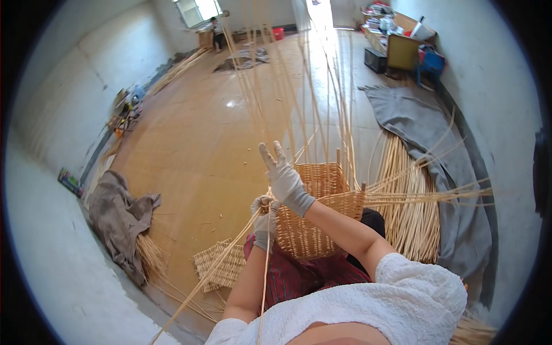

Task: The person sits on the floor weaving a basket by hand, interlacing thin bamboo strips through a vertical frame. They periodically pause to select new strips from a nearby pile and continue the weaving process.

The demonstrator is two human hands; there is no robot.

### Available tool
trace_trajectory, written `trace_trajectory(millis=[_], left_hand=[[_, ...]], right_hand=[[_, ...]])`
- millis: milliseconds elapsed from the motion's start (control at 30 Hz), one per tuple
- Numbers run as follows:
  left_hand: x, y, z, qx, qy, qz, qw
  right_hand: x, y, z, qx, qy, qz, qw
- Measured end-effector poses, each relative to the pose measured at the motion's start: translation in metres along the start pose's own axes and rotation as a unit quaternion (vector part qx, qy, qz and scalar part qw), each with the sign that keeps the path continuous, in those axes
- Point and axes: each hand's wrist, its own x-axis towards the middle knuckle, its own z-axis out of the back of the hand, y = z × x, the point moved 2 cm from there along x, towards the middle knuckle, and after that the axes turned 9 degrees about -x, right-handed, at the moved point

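A woven wicker basket [307, 234] rests on my lap, its open top facing up and away. Long pale wicker strands [348, 109] rise from its far side, and others stick out to the right. My left hand [264, 225], in a light glove, is closed around wicker strands [253, 219] at the basket's left corner. Some of these strands trail down past my left arm. Just above that corner, my gloved right hand [287, 183] has its fingers stretched upward and apart. I see nothing held in it.
A thick bundle of wicker rods [411, 213] lies right, partly under a grey cloth [402, 118]. Left are a brown cloth [118, 215] over more rods and a woven panel [217, 265]. A person [217, 34] is far back; cluttered furniture [402, 52] stands far right.
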Motion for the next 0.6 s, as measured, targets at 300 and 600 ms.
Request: trace_trajectory(millis=[300, 600], left_hand=[[-0.02, -0.01, -0.03, -0.106, -0.042, 0.048, 0.992], [-0.073, -0.048, -0.096, 0.212, 0.018, -0.055, 0.976]], right_hand=[[-0.155, -0.119, -0.054, 0.643, -0.1, -0.154, 0.743], [-0.188, -0.162, -0.026, 0.636, -0.018, -0.301, 0.71]])
